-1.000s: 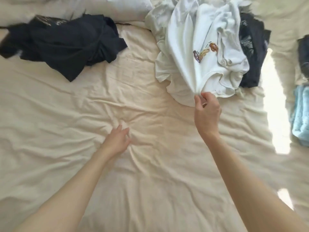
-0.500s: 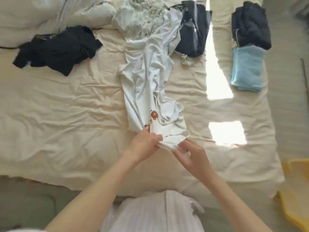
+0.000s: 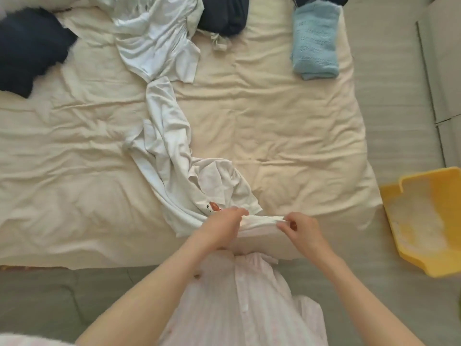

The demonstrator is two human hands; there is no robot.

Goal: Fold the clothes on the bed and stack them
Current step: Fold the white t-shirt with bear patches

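Presently the left hand (image 3: 225, 224) and right hand (image 3: 298, 227) each pinch the near edge of the white shirt (image 3: 172, 156), both grips clenched on cloth, the strip between them drawn taut, probably to find the hem before spreading it flat. The shirt trails in a rope up the bed (image 3: 287, 126) towards the unfolded heap (image 3: 154, 38). A folded blue towel (image 3: 315, 42) lies well apart at the far right, seemingly where the stack begins.

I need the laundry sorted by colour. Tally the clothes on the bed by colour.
White: 2, the printed shirt held in both hands and another shirt further up.
Dark navy: 2, left and top.
Light blue: 1, folded.
Total: 5
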